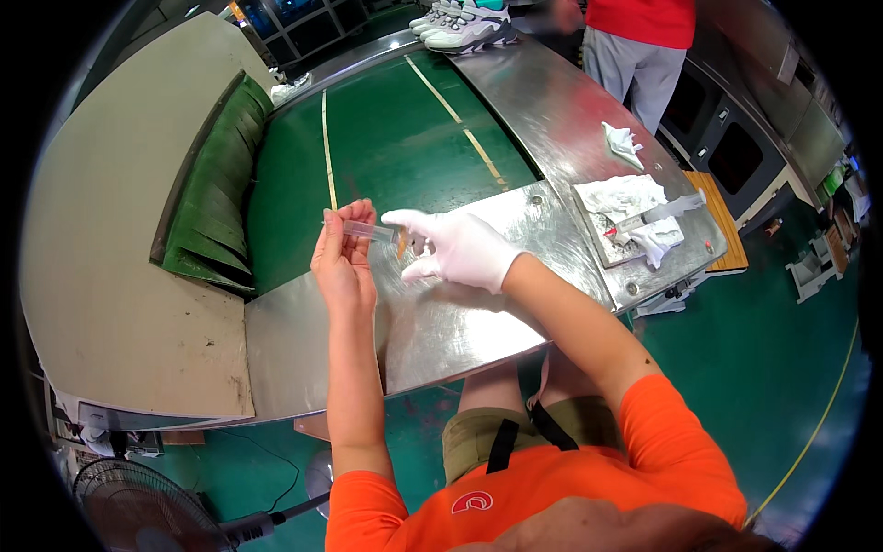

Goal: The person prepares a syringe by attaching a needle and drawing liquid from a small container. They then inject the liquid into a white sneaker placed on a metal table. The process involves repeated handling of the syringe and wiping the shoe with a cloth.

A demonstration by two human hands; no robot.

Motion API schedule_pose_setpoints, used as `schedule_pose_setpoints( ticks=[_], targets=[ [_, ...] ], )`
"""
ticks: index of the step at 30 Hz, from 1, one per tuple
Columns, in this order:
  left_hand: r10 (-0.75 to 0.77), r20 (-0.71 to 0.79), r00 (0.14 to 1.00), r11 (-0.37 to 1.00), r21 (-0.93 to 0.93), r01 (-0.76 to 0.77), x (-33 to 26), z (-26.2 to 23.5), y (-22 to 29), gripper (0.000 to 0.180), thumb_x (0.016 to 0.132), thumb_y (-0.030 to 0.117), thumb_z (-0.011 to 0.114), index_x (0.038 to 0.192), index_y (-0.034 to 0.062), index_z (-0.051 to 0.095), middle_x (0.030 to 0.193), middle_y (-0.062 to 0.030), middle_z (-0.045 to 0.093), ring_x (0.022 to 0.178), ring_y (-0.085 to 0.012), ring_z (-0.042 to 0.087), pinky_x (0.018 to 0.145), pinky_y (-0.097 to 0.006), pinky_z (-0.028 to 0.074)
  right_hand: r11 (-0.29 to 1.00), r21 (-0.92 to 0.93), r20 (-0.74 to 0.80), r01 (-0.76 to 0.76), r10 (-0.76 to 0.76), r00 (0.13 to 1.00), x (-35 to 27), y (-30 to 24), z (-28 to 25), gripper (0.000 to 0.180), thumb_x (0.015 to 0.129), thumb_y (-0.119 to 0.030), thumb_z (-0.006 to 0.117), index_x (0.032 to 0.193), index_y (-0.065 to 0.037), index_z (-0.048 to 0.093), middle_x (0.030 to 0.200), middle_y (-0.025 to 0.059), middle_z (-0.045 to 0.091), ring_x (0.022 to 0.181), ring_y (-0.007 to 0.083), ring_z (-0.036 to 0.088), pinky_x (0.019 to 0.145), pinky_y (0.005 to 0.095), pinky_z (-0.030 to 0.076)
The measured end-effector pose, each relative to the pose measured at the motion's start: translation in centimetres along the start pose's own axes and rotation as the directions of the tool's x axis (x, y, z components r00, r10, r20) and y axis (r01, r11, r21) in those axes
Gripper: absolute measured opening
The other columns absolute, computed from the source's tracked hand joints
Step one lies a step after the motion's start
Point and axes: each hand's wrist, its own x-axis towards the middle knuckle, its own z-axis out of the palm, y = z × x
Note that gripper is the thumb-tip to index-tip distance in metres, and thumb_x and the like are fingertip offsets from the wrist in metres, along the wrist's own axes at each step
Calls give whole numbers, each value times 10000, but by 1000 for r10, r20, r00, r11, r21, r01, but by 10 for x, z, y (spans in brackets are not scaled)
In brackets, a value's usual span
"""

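Observation:
My bare left hand (pixel 347 262) is closed on the left end of a clear plastic syringe barrel (pixel 370 232), which lies nearly level above the near metal plate. At the barrel's right end is my right hand (pixel 457 250), in a white glove, its index finger beside the end and its thumb spread away below. Between that thumb and finger shows a small amber-coloured strip (pixel 402 245); what it is I cannot make out. Further right, a second clear syringe (pixel 660 212) rests on a stained white cloth (pixel 618 195).
A green conveyor belt (pixel 386 138) runs away from me between metal edges, with a green flap curtain (pixel 213 189) at left. White-and-grey sneakers (pixel 471 28) stand at the far end. A crumpled white tissue (pixel 623 144) lies right. Another person (pixel 635 46) stands beyond; a fan (pixel 138 506) is lower left.

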Motion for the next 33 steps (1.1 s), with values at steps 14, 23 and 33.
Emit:
schedule_pose_setpoints(
  ticks=[14, 23, 33],
  targets=[
    [-34, 211, 977, 998, 50, 24, 1, -7, -3, 339, 1023, 264, 503, 1014, -50, 632, 1043, -166, 676, 1058, -286, 655, 1000, -412, 512, 935, 286, 62, -211, 201, 978, -3, -5, 0, 237, 867, -206, 685, 1030, -36, 662, 851, 148, 688, 770, 259, 651, 731, 341, 497],
    [-28, 294, 955, 1000, 14, 25, 2, -10, -2, 321, 1025, 262, 496, 1016, -31, 628, 1056, -164, 679, 1084, -305, 645, 1021, -433, 489, 701, 536, 276, -470, 381, 883, -1, -16, -15, 260, 829, -194, 734, 1037, -48, 682, 705, 15, 603, 544, 89, 523, 486, 252, 406],
    [-37, 322, 946, 999, 30, 28, 1, -10, 1, 321, 1031, 262, 480, 1030, -21, 630, 1072, -158, 678, 1104, -316, 637, 1031, -440, 481, 576, 580, 402, -576, 413, 817, 0, -23, -25, 235, 843, -227, 717, 1017, -75, 675, 624, -14, 530, 460, 63, 463, 367, 228, 286]
  ],
)
